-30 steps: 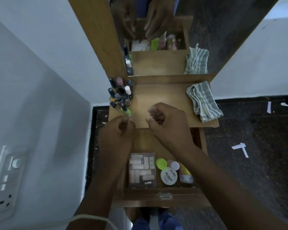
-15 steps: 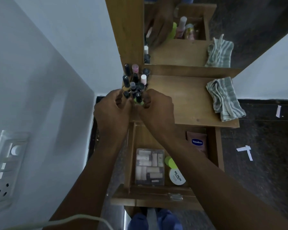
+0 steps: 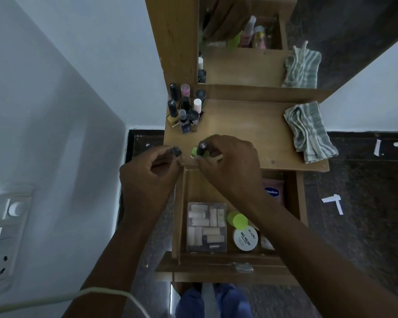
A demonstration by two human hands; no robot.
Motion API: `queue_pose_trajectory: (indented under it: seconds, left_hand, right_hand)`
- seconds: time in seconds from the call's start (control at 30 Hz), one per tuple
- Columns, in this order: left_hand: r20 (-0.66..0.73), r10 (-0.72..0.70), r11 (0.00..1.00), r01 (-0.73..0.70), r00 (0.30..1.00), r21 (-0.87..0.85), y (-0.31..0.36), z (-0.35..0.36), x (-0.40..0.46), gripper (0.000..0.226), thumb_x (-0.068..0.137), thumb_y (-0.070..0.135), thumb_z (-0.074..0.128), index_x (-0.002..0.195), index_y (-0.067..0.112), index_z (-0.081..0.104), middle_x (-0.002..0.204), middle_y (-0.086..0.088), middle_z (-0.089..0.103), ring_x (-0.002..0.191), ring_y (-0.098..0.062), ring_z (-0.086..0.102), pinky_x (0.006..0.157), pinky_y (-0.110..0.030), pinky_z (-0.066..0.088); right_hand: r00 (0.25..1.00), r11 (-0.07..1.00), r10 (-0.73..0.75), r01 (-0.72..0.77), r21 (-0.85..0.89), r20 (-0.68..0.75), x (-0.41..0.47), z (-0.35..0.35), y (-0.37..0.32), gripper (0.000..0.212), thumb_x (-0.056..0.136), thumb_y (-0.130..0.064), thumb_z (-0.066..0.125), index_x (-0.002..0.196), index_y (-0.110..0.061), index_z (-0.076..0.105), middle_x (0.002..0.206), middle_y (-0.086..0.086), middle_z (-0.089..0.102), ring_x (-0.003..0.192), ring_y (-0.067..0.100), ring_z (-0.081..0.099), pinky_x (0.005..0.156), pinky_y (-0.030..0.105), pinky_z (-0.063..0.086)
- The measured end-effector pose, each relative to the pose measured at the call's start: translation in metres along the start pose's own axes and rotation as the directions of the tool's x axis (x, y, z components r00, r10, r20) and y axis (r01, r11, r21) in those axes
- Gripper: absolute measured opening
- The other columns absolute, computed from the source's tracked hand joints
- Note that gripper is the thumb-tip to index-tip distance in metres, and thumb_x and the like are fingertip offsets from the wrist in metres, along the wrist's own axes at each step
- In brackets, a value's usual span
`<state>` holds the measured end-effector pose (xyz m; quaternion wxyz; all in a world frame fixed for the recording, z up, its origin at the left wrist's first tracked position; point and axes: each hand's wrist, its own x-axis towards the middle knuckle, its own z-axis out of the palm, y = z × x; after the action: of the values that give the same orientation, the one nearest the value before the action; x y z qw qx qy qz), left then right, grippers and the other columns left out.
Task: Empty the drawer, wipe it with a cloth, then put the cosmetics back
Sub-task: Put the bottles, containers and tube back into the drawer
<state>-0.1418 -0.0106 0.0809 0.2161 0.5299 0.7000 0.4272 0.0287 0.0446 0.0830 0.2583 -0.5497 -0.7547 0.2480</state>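
Observation:
The wooden drawer (image 3: 179,210) stands pulled out under the dresser top (image 3: 251,134). In it lie a clear box of small pale pieces (image 3: 206,226), a green-capped bottle (image 3: 237,220), a white nail polish remover tub (image 3: 245,238) and a pink Vaseline tube (image 3: 272,190). My left hand (image 3: 147,173) pinches a small dark-capped bottle (image 3: 176,152) at the dresser's front left edge. My right hand (image 3: 228,166) grips a green nail polish bottle with a black cap (image 3: 200,150) just above the drawer's back. A cluster of nail polish bottles (image 3: 186,109) stands at the top's back left.
A striped green-white cloth (image 3: 308,131) lies folded on the right of the dresser top. A mirror (image 3: 251,37) behind reflects the drawer and cloth. A white wall with a switch panel (image 3: 5,228) is on the left. Dark floor with paper scraps (image 3: 333,203) lies right.
Both hands reached to the bottle cluster and have come back toward the drawer, each now carrying a small bottle. The cluster has fewer bottles at its front.

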Motion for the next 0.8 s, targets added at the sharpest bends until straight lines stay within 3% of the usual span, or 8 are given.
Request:
queue_pose_trajectory:
  seconds: [0.07, 0.23, 0.37, 0.53, 0.67, 0.8]
  left_hand:
    - [0.067, 0.025, 0.999, -0.027, 0.997, 0.033, -0.003, -0.007, -0.014, 0.031, 0.089, 0.029, 0.081, 0.117, 0.014, 0.08, 0.103, 0.009, 0.079, 0.09, 0.002, 0.074, 0.083, -0.012, 0.058]
    - [0.192, 0.108, 0.982, -0.135, 0.975, 0.134, -0.018, 0.005, -0.038, 0.027, 0.085, 0.03, 0.078, 0.111, 0.021, 0.081, 0.099, 0.018, 0.072, 0.084, -0.005, 0.067, 0.076, -0.031, 0.059]
    - [0.28, 0.176, 0.951, -0.237, 0.944, 0.2, -0.044, 0.026, -0.043, 0.024, 0.087, 0.027, 0.066, 0.101, 0.019, 0.083, 0.09, 0.005, 0.079, 0.082, -0.015, 0.058, 0.078, -0.037, 0.054]
    - [0.368, 0.223, 0.897, -0.338, 0.903, 0.284, -0.058, 0.036, -0.042, 0.014, 0.084, 0.02, 0.068, 0.088, 0.022, 0.081, 0.088, 0.008, 0.079, 0.074, -0.023, 0.059, 0.078, -0.043, 0.047]
    - [0.42, 0.145, 0.871, -0.318, 0.896, 0.376, -0.066, 0.039, -0.045, 0.018, 0.084, 0.031, 0.061, 0.087, 0.028, 0.079, 0.089, 0.012, 0.077, 0.09, -0.029, 0.061, 0.08, -0.049, 0.046]
    - [0.435, 0.104, 0.837, -0.315, 0.894, 0.447, -0.067, 0.039, -0.048, 0.018, 0.081, 0.032, 0.063, 0.091, 0.031, 0.078, 0.089, 0.014, 0.075, 0.099, -0.029, 0.056, 0.081, -0.046, 0.043]
  right_hand:
    - [0.998, 0.999, -0.043, 0.043, -0.007, 0.044, -0.016, -0.009, 0.007, 0.014, 0.09, -0.03, 0.074, 0.097, -0.02, 0.076, 0.089, -0.004, 0.075, 0.075, 0.013, 0.067, 0.069, 0.038, 0.059]
    - [0.971, 0.999, -0.014, 0.025, -0.043, 0.239, -0.048, -0.007, 0.027, 0.012, 0.091, -0.027, 0.075, 0.102, -0.022, 0.076, 0.093, -0.005, 0.077, 0.079, 0.011, 0.069, 0.072, 0.036, 0.059]
    - [0.956, 0.995, 0.009, 0.021, -0.1, 0.293, -0.051, 0.01, 0.041, 0.012, 0.087, -0.016, 0.074, 0.097, -0.018, 0.079, 0.092, 0.001, 0.078, 0.082, 0.02, 0.071, 0.075, 0.032, 0.054]
    - [0.952, 0.991, 0.025, 0.016, -0.132, 0.304, -0.05, 0.028, 0.057, 0.018, 0.083, -0.023, 0.076, 0.101, -0.019, 0.079, 0.098, 0.002, 0.079, 0.09, 0.024, 0.072, 0.079, 0.036, 0.056]
    - [0.944, 0.992, 0.024, 0.019, -0.125, 0.329, -0.048, 0.038, 0.063, 0.017, 0.085, -0.028, 0.076, 0.1, -0.02, 0.078, 0.096, 0.001, 0.078, 0.088, 0.022, 0.071, 0.077, 0.034, 0.055]
    - [0.939, 0.99, 0.028, 0.021, -0.137, 0.344, -0.048, 0.046, 0.065, 0.019, 0.085, -0.028, 0.077, 0.102, -0.019, 0.077, 0.097, 0.003, 0.077, 0.089, 0.024, 0.071, 0.073, 0.033, 0.054]
